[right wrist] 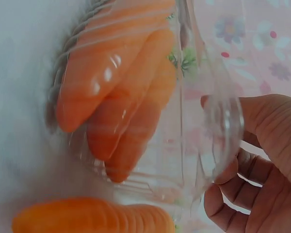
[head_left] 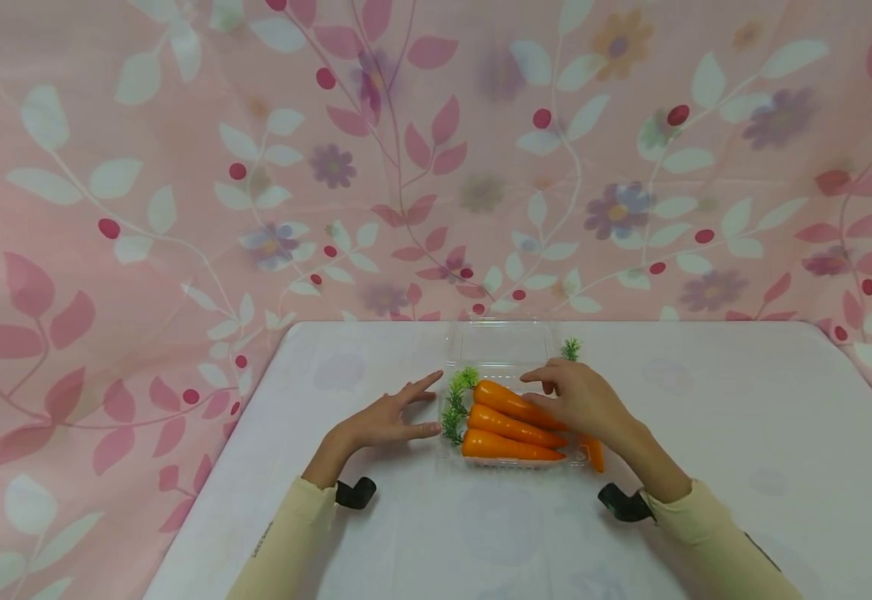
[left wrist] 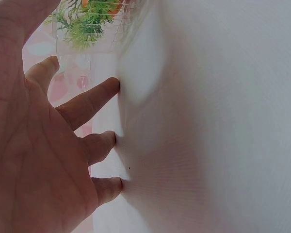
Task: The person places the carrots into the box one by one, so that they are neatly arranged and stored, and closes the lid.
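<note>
We see a clear plastic box [head_left: 514, 464] in the middle of the white surface [head_left: 406, 533], with its clear lid [head_left: 507, 342] open at the back. Inside lie three orange carrots [head_left: 513, 427], side by side, with their fluffy green tops [head_left: 453, 412] on the left and their pointy ends on the right. We find one more carrot [head_left: 595, 454] outside, just beside the right end of the box, partly hidden by the right hand [head_left: 584, 404]. Past that hand we spot a green sprig [head_left: 571, 348]. The left hand [head_left: 387, 421] is just left of the box, its fingers spread wide, with some tips resting on the surface. The right hand is over the box's right end; its fingers bend a little, with a gap between thumb and pointer, and pinch no carrot. We cannot tell if they touch the plastic. We see long pale sleeves [head_left: 282, 542], a black thing [head_left: 357, 493] at each wrist, and pink flowery cloth [head_left: 376, 167] behind.
</note>
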A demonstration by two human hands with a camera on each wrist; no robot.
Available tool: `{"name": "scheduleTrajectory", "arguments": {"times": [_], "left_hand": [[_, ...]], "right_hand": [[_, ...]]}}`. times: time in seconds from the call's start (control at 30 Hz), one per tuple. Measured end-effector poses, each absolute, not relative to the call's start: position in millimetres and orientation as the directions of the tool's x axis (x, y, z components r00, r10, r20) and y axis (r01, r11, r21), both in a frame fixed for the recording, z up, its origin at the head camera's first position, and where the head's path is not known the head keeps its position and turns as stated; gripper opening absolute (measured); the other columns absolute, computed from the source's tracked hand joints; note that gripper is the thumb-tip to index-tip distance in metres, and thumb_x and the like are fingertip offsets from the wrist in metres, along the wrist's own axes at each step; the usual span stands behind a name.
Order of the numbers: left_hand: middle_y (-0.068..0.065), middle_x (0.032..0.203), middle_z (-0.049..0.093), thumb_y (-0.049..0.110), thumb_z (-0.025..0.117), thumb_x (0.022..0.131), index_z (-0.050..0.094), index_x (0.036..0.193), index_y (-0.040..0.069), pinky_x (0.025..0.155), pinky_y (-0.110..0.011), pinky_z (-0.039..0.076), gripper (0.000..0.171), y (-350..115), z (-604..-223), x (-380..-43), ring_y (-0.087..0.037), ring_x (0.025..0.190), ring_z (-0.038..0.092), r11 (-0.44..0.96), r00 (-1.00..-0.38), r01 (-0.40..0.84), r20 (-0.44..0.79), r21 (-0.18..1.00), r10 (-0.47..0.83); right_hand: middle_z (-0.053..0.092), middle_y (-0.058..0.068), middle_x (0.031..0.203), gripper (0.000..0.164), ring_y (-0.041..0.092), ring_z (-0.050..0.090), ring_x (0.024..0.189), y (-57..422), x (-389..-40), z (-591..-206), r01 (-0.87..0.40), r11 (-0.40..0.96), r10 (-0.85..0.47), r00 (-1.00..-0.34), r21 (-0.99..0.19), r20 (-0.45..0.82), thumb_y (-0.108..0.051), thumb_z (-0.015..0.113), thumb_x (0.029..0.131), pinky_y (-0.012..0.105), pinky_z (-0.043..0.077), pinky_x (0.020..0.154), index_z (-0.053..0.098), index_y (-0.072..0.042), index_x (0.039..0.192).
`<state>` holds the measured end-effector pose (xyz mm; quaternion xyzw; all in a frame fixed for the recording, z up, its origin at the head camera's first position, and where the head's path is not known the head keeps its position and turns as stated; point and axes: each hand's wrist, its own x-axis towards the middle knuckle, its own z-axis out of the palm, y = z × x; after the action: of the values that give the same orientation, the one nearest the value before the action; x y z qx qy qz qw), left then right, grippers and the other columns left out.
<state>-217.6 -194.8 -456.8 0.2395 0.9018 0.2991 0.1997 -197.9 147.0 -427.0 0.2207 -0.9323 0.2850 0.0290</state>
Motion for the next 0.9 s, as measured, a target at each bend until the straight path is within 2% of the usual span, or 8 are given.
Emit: {"name": "scheduleTrajectory", "arguments": {"times": [0.43,0.9], "left_hand": [[0.008,0.148,0.046,0.063,0.062,0.087,0.015,0.158,0.041,0.113,-0.064,0.0,0.087,-195,-459,-218,-0.032,0.149,0.009,0.703,-0.811,0.297,-0.218,0.647,0.543],[0.008,0.149,0.046,0.063,0.063,0.087,0.015,0.157,0.042,0.113,-0.064,0.002,0.088,-195,-459,-219,-0.032,0.149,0.009,0.706,-0.81,0.293,-0.225,0.645,0.542]], "right_hand": [[0.051,-0.007,0.073,0.03,0.015,0.046,0.067,162,-200,-428,-0.39,0.726,-0.337,-0.92,-0.567,0.2,-0.029,0.082,0.083,0.028,0.04,0.056,0.077,-0.013,0.108],[0.052,-0.004,0.072,0.027,0.017,0.049,0.069,180,-198,-430,-0.37,0.674,-0.288,-0.929,-0.639,0.233,-0.023,0.083,0.081,0.027,0.044,0.059,0.076,-0.009,0.104]]}}
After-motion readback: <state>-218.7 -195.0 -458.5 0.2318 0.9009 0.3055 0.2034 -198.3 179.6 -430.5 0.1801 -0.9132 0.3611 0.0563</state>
